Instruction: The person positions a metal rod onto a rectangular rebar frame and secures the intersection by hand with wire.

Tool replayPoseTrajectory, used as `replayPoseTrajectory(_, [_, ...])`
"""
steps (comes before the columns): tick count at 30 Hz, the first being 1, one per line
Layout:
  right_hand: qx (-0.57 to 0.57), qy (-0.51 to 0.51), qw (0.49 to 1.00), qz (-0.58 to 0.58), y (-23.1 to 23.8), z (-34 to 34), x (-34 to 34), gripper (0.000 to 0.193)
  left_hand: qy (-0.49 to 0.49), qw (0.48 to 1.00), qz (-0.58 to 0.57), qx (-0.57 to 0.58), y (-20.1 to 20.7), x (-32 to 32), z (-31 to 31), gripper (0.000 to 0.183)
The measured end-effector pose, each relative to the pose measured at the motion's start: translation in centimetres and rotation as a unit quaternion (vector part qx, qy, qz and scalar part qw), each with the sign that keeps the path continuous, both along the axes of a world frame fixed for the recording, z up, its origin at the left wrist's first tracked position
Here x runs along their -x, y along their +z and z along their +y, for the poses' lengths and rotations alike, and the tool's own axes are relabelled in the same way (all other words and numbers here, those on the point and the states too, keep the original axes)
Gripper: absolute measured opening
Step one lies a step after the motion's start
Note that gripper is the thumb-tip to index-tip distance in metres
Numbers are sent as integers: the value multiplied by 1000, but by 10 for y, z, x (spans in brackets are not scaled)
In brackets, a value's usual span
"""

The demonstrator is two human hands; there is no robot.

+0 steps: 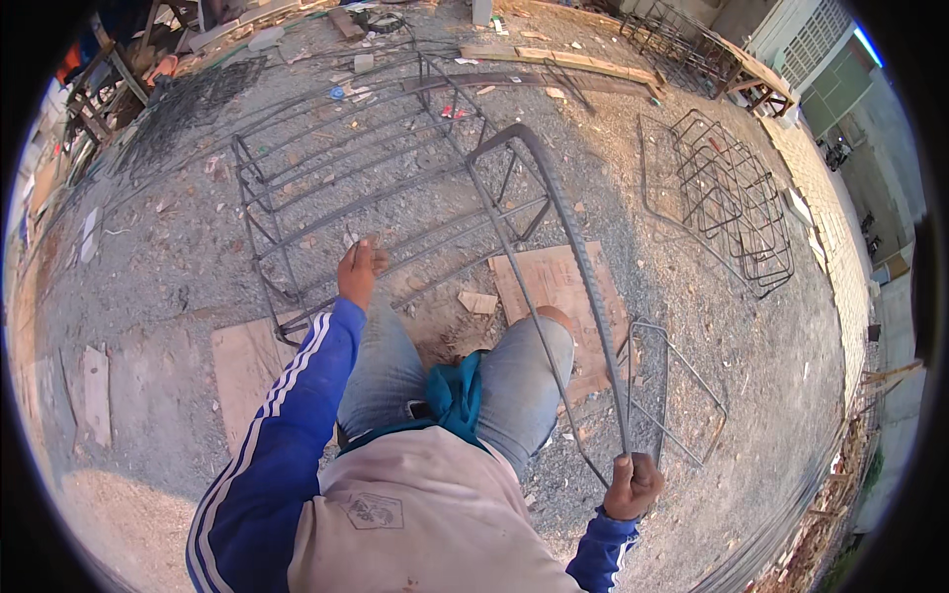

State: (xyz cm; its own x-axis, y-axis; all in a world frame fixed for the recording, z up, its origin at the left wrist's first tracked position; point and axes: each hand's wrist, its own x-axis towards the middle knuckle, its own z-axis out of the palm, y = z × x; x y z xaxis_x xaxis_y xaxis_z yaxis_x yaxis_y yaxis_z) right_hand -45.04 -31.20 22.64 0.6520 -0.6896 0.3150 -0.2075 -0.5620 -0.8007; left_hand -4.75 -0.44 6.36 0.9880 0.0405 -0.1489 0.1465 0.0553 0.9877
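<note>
My right hand [635,486] is closed around one end of a long, narrow loop of bent ribbed rebar [585,262]. The loop slants up and away from my right side, its rounded far corner over the near right end of a rebar cage [366,206]. That cage of long bars and stirrups lies on the ground in front of me. My left hand [362,269] is raised at the cage's near side, fingers closed. A thin dark piece shows above them, too small to name. Whether my left hand touches the cage, I cannot tell.
Cardboard [539,272] lies by my right knee, another sheet [242,371] at my left. A smaller bent rebar piece [682,361] rests at my right. Farther right stands another rebar cage [732,198]. Wooden planks [563,61] lie beyond. Gravel and scraps cover the ground.
</note>
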Motion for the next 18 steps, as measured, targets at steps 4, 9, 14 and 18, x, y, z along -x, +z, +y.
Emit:
replayPoseTrajectory(4, [66, 86, 991, 78, 11, 19, -20, 38, -26, 998, 52, 26, 7, 33, 12, 43])
replayPoseTrajectory(9, [72, 168, 976, 120, 20, 26, -36, 31, -81, 982, -9, -171, -20, 77, 39, 43])
replayPoseTrajectory(14, [122, 200, 959, 159, 25, 22, -48, 28, -224, 957, 88, -159, -55, 85, 2, 42])
replayPoseTrajectory(18, [98, 195, 960, 175, 30, 20, -50, 27, -249, 939, 62, -228, -69, 76, -50, 43])
